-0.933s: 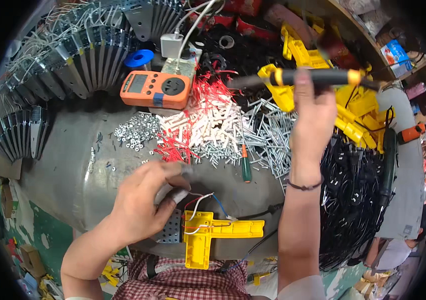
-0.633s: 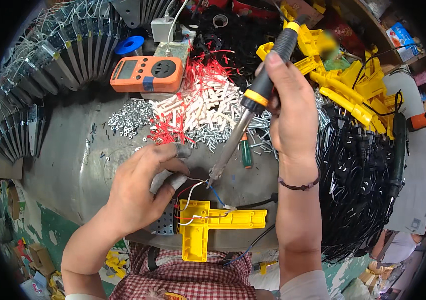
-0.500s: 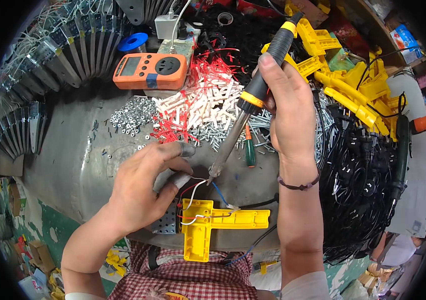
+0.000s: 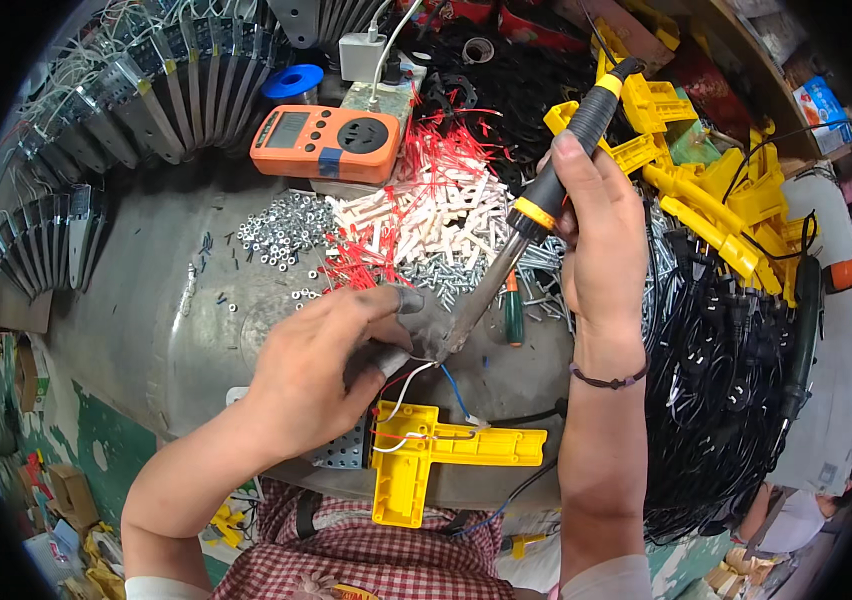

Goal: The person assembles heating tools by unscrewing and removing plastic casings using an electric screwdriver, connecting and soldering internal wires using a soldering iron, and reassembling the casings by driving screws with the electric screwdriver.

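My right hand [image 4: 608, 235] is wrapped round the black and yellow handle of a soldering iron [image 4: 489, 286], which slants down to the left. Its tip touches the ends of a white wire [image 4: 407, 387] and a blue wire [image 4: 454, 389]. My left hand [image 4: 311, 350], with grey covers on some fingertips, pinches a thin solder wire [image 4: 422, 359] that reaches the same spot. Just below lies an open yellow plastic housing [image 4: 401, 488], T-shaped, with red, white and dark wires across it. A perforated metal plate [image 4: 346, 447] sits at its left, partly hidden by my left forearm.
Behind my hands are an orange meter [image 4: 326, 143], nuts [image 4: 286, 228], white pieces with red wires [image 4: 446, 205], screws and a green-handled screwdriver [image 4: 514, 315]. Black corded plugs [image 4: 711, 400] and yellow housings [image 4: 726, 215] crowd the right; metal blades [image 4: 166, 100] line the far left.
The whole view has shifted a little, so the bench and both hands appear further right. The iron's tip stays at the wire ends, and both grips are unchanged.
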A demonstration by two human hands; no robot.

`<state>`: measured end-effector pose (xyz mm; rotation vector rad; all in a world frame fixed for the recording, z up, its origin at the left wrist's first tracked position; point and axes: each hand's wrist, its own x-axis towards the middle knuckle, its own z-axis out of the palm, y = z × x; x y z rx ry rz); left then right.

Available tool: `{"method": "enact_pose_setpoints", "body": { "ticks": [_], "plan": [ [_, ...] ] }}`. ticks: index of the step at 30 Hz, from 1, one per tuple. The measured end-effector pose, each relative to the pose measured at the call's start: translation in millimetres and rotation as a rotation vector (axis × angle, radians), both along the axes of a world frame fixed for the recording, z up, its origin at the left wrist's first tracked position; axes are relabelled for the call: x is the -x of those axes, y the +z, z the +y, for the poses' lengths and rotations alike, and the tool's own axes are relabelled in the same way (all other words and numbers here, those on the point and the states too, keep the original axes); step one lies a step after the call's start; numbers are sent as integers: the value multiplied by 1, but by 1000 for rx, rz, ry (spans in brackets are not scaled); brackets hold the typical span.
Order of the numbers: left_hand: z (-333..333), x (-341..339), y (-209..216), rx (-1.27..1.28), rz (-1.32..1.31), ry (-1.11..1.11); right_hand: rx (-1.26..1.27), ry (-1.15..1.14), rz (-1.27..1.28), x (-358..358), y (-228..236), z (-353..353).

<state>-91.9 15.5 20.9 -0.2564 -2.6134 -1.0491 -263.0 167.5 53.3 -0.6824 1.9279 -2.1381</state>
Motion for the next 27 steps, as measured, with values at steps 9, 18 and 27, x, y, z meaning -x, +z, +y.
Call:
{"method": "enact_pose_setpoints", "body": {
  "ticks": [9, 18, 27],
  "plan": [
    [2, -1, 1, 13, -14, 7, 2, 6, -49, 1, -1, 1],
    [2, -6, 2, 30, 8, 32, 21, 27, -50, -1, -3, -1],
    [1, -35, 5, -244, -104, -35, 2, 27, -163, -6, 13, 3]
  ]
}}
